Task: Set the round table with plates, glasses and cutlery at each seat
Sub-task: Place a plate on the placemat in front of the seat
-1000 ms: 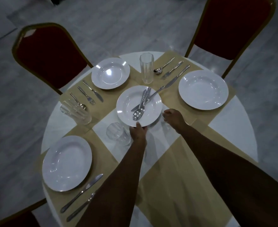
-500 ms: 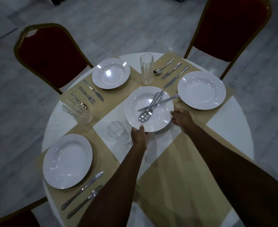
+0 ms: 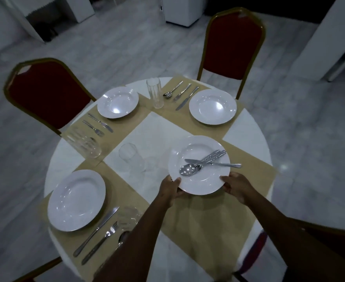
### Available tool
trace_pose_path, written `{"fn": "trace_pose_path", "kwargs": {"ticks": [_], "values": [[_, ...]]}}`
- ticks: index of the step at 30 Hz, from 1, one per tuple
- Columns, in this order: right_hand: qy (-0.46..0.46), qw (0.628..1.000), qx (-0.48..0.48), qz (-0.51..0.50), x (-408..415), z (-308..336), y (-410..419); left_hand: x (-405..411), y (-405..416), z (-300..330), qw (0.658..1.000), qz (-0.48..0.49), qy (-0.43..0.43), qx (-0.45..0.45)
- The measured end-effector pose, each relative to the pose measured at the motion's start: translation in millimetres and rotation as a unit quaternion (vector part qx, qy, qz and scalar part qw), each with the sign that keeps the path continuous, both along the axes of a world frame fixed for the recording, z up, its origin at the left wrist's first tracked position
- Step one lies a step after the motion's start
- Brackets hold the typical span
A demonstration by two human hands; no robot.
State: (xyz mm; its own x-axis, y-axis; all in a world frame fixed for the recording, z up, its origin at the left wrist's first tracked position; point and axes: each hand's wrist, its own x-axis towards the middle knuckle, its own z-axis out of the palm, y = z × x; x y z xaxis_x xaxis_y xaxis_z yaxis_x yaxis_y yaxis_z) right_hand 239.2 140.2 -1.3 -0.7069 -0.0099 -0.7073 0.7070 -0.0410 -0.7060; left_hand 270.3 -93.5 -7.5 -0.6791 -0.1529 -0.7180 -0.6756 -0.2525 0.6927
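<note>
A white plate [image 3: 200, 180] carrying a spoon, knife and fork [image 3: 204, 162] is held above the near right placemat [image 3: 208, 220]. My left hand [image 3: 170, 188] grips its near left rim and my right hand [image 3: 235, 186] grips its near right rim. Three other white plates are set: far left [image 3: 117, 102], far right [image 3: 212, 106], near left [image 3: 77, 200]. Each has cutlery beside it. A tall glass [image 3: 155, 92] stands at the back, another glass [image 3: 131, 159] near the table's middle.
The round table [image 3: 249, 129] has a white cloth with tan placemats. Glasses stand at the left [image 3: 84, 143] and near my left forearm [image 3: 127, 217]. Red chairs stand behind the far left [image 3: 45, 94] and far right [image 3: 233, 43] seats; another shows at lower right [image 3: 255, 249].
The plate with cutlery has come from the table's middle toward me and to the right, now over the near right placemat. Both hands came with it, the right closing on its rim.
</note>
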Motion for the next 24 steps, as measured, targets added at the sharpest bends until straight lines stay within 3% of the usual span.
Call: {"fn": "trace_pose_path", "kwargs": {"ticks": [10,15,24], "values": [[-0.085,0.993,-0.074,-0.03,161,-12,15,85,-8,-16,0.977,-0.202,-0.025,-0.058],[-0.089,0.986,-0.115,-0.086,191,-15,7,96,-9,-9,0.964,-0.257,-0.012,-0.066],[-0.101,0.982,-0.099,-0.124,226,-22,-1,107,-10,-13,0.949,-0.306,-0.029,-0.074]]}}
